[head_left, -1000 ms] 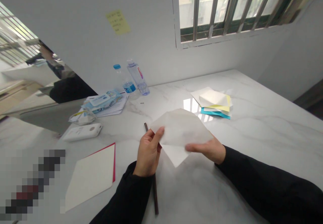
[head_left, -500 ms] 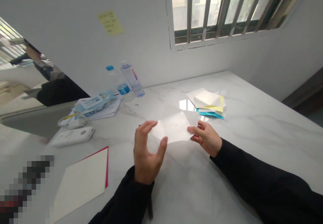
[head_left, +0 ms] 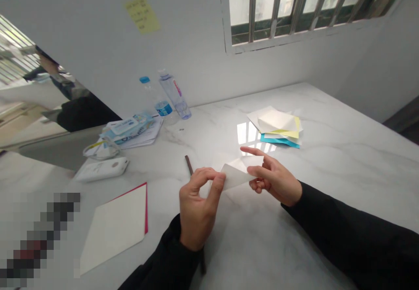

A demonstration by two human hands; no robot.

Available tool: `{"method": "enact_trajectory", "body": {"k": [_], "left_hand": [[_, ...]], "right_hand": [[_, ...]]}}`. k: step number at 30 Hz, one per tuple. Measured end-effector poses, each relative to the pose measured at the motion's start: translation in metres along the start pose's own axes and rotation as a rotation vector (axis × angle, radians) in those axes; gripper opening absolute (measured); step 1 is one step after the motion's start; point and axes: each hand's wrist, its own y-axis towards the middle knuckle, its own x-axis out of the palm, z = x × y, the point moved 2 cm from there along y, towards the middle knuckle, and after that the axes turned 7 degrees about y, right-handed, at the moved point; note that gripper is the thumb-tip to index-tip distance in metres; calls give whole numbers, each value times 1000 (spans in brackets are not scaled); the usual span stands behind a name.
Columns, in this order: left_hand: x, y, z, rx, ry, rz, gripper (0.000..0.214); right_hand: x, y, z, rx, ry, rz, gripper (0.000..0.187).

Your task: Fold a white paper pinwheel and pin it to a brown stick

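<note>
- Left hand is pinching: thumb and fingers come together on the left end of a folded white paper.
- Right hand has its fingers apart. They are at the right end of the paper and seem to touch it, but I cannot tell if this hand is clamping it.
- Folded paper is held in the air between both hands, above the white marble table, and its shape is a narrow point.
- Thin dark stick lies on the table just to the far side of the left hand, and it passes under the left forearm.
- On the far right is a stack of coloured paper sheets, in white, yellow and blue.
- On the near left lies a cream card with red edge.
- White power bank lies on the far left, near a packet of wet wipes on some papers.
- Two plastic water bottles stand behind these, close to the wall.
</note>
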Motion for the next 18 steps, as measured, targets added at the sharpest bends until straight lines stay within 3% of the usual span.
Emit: {"method": "enact_trajectory", "body": {"k": [5,18], "left_hand": [[-4,0,2,-114,21,12,24],[-5,2,2,-141,39,5,25]], "right_hand": [[1,-3,4,39,-52,-24,76],[0,-2,8,75,-63,-40,67]]}}
